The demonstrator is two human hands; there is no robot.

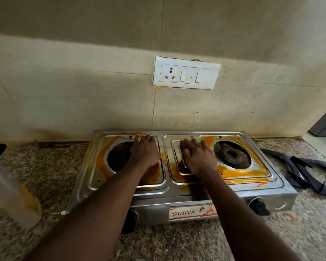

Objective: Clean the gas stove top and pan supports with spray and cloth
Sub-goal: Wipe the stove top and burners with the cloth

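A two-burner steel gas stove stands on a speckled granite counter, its top smeared with orange stains. My left hand lies flat over the right part of the left burner well. My right hand rests with straight fingers on the raised centre panel of the stove. Neither hand holds anything. The right burner is uncovered. Two dark pan supports lie on the counter to the right of the stove. A translucent spray bottle stands blurred at the far left. No cloth is in view.
A tiled wall rises right behind the stove, with a white socket and switch plate above it. The granite counter spreads left and in front of the stove. Black control knobs sit on the stove's front face.
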